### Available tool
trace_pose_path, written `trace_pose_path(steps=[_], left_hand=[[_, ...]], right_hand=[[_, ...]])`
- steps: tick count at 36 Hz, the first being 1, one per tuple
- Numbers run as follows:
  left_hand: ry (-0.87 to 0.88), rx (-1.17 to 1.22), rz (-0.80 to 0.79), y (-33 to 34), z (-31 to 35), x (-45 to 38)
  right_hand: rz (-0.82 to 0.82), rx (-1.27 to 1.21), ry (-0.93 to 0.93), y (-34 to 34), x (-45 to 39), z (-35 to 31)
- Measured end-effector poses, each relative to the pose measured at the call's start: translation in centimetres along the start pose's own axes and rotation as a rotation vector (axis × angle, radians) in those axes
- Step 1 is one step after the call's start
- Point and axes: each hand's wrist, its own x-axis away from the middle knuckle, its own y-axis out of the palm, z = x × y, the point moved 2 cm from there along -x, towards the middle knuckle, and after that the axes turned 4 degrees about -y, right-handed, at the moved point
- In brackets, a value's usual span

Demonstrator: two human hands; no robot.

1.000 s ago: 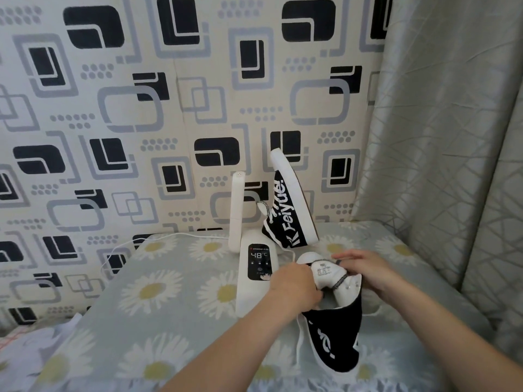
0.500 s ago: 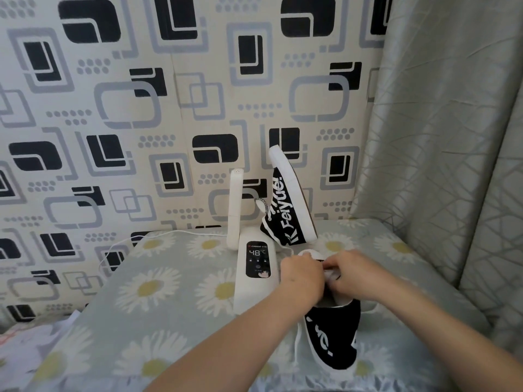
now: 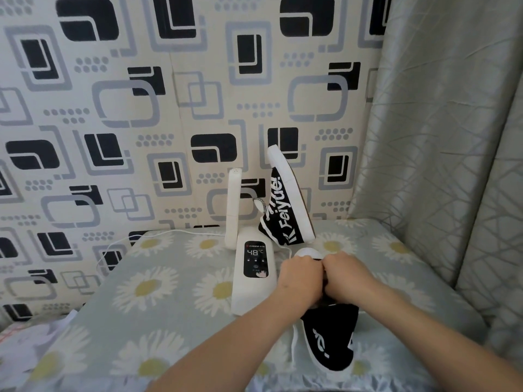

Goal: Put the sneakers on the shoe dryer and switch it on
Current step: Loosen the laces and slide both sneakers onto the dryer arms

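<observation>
Both hands [image 3: 325, 275] cover the near sneaker's [image 3: 331, 338] opening — grip perhaps closed — unclear.

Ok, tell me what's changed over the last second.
Both hands, left hand and right hand, closed together over the second sneaker, hiding its white opening. The first sneaker stays on the shoe dryer, and the display still reads 48.

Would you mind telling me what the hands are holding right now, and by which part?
Both the left hand and right hand grip the second sneaker at its opening near the heel; the exact finger placement is hidden.
</observation>
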Motion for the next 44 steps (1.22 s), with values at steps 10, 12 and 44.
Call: trace_pose_path(steps=[10,12,44], left_hand=[[-0.059,0.121,0.023,-0.6,-1.0,1.4],[-0.089,0.250,0.028,-1.5,-1.9,1.7],[-0.415,2.234,-0.038,-2.7,-6.9,5.7]], right_hand=[[0.074,-0.099,-0.032,-0.4,1.8,-0.1],[0.112,-0.105,-0.032,-1.1,2.0,-0.3],[0.437,-0.757,-0.226,-9.5,1.0,-4.8]])
